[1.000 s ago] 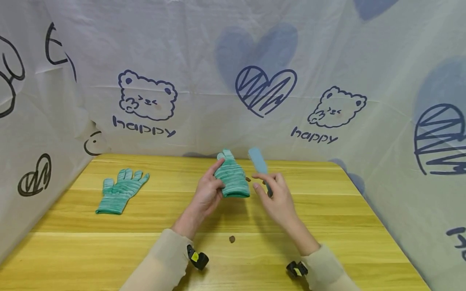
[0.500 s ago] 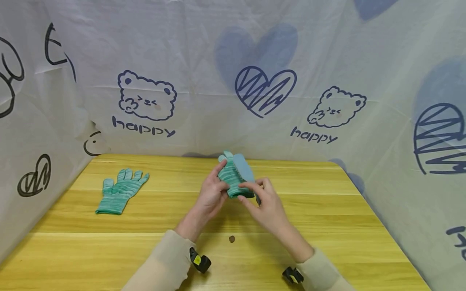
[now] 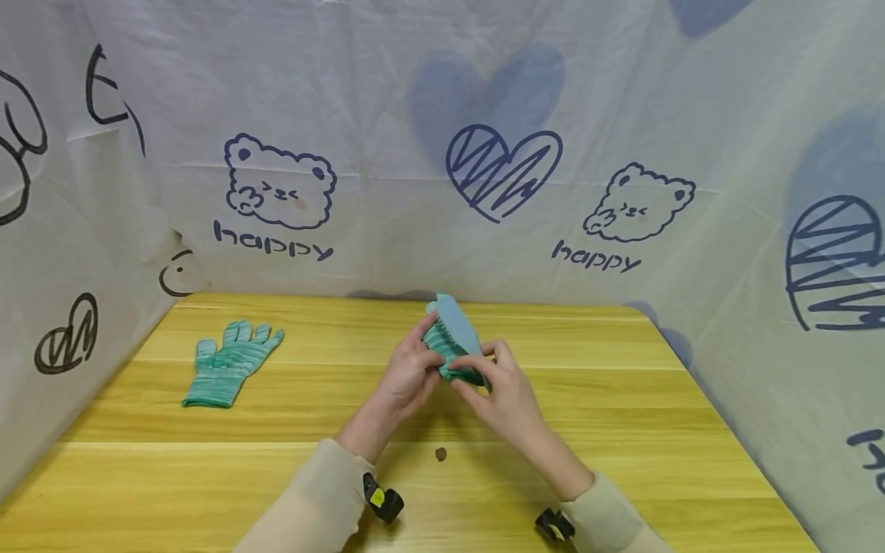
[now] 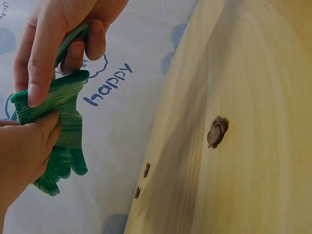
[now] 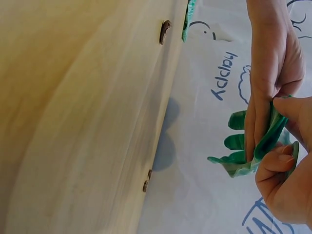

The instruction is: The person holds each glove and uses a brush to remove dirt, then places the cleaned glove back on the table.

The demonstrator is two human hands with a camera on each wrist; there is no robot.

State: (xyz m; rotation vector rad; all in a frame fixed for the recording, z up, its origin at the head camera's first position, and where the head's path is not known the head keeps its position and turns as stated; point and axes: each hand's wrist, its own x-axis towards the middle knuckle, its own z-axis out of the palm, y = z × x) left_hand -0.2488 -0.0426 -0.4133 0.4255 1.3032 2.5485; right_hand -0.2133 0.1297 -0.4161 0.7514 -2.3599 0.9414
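Note:
My left hand [image 3: 408,370] grips a green-and-white knit glove [image 3: 435,339], raised above the table, thumb on the near face. Its fingers hang down in the left wrist view, where the dark green cuff [image 4: 36,109] shows at the top. In my right hand [image 3: 503,390] is a light blue brush [image 3: 458,322], its handle mostly hidden by the curled fingers. The bristle side lies along the glove, and the brush back covers part of it. Right thumb and forefinger meet the glove at its cuff edge.
A matching glove [image 3: 224,369] lies flat on the left of the wooden table [image 3: 311,476]. One brown clump [image 3: 441,455] sits near the front, and two smaller brown bits [image 4: 146,169] lie farther back. A printed white cloth [image 3: 387,215] hangs behind the table.
My right hand has brought the brush leftward from beside the glove onto it, and its fingers have reached the cuff. The left hand and glove have shifted slightly right.

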